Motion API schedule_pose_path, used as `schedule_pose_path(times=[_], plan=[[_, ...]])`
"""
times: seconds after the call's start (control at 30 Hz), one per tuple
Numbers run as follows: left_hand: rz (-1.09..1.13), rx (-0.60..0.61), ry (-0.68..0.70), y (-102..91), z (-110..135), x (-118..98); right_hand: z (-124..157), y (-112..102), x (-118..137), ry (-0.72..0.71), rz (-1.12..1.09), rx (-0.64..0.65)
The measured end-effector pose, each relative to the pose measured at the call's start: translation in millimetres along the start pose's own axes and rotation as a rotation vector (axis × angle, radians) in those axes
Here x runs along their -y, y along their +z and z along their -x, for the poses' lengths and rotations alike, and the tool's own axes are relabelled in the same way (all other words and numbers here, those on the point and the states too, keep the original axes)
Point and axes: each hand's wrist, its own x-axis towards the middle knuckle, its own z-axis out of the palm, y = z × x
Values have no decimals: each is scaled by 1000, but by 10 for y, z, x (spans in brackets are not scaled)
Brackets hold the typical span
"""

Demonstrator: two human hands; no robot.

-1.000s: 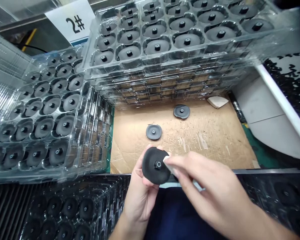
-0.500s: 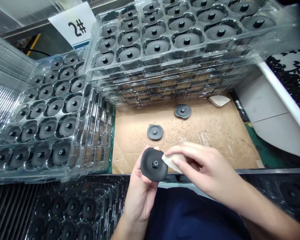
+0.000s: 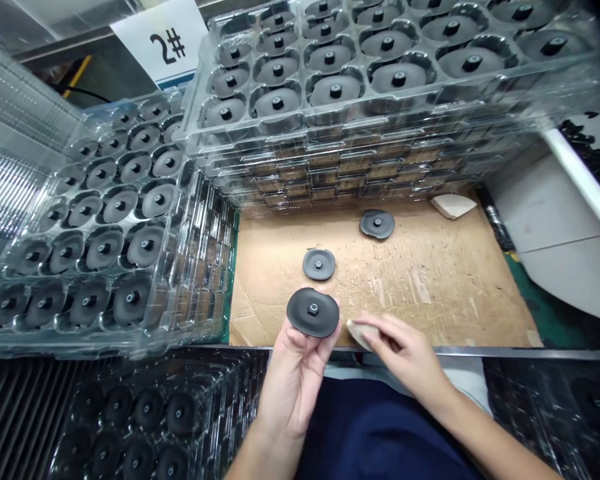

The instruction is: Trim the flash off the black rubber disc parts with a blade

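A dark grey rounded disc with a short central stem [image 3: 305, 319] faces up in my left hand [image 3: 300, 373], whose fingers grip it from below. My right hand [image 3: 400, 350] pinches a small off-white wedge-shaped pad [image 3: 364, 333], a short gap to the right of the disc and not touching it. Beyond the held disc, a similar smaller-looking disc [image 3: 319, 265] lies on the cardboard sheet [image 3: 430, 267]. Farther back and to the right lies another disc [image 3: 377, 224]. A second off-white wedge [image 3: 453, 205] sits near the cardboard's far right corner.
Stacked clear plastic trays [image 3: 325, 137] with discs in their pockets stand behind the cardboard. Another tray stack [image 3: 173, 267] is on the left, and a lower one [image 3: 145, 427] sits below it. A white bin [image 3: 550, 220] bounds the right; a "2#" sign [image 3: 163, 43] stands behind.
My right hand has drawn the wedge away from the disc's edge, to the right and down. My left hand has raised and tilted the disc slightly. The whole view has shifted a little.
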Motion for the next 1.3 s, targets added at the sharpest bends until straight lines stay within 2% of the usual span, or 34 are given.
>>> schedule_pose_path(times=[0.07, 0.17, 0.2, 0.27, 0.33, 0.47, 0.53, 0.57, 0.6, 0.7, 0.73, 0.77, 0.83, 0.9, 0.97, 1.07, 1.13, 1.23, 1.27, 1.3], plan=[[-22, 8, 3, -13, -1, 4, 72, -16, 82, -6, 6, 40], [-75, 32, 22, -28, 8, 24, 41, -152, 388, -42, -10, 21], [-96, 47, 37, -30, 16, 32, 8, -204, 519, -90, -25, 15], [-146, 67, 57, -30, 38, 50, -69, -277, 774, -277, -57, 32], [-195, 72, 57, -30, 63, 63, -139, -297, 963, -446, -48, 101], [-208, 49, 48, -48, 88, 60, -233, -248, 1087, -484, 8, 341], [-215, 27, 71, -61, 84, 41, -236, -224, 1068, -524, -17, 299], [-227, 25, 80, -66, 81, 25, -223, -220, 1044, -522, -38, 256], [-239, 31, 80, -70, 78, 7, -198, -223, 1008, -490, -64, 265], [-221, 45, 70, -70, 80, -62, -86, -277, 819, -251, -108, 525], [-202, 41, 70, -62, 84, -83, -46, -305, 741, -160, -103, 574], [-189, 38, 73, -48, 89, -99, -10, -335, 672, -82, -89, 567], [-182, 52, 66, -4, 99, -110, 45, -397, 600, 13, -47, 417], [-196, 79, 53, 54, 111, -96, 71, -441, 660, -7, -34, 284], [-225, 107, 58, 103, 128, -67, 65, -438, 825, -145, -52, 185], [-279, 121, 59, 110, 158, -30, 5, -340, 1076, -469, -71, 71], [-297, 105, 61, 66, 171, -17, -54, -264, 1155, -551, -62, 114], [-303, 59, 41, -17, 169, 11, -138, -209, 1170, -456, -42, 348], [-305, 49, 26, -36, 162, 23, -155, -204, 1167, -452, -39, 361], [-311, 37, 18, -48, 155, 35, -163, -202, 1162, -476, -43, 312]])
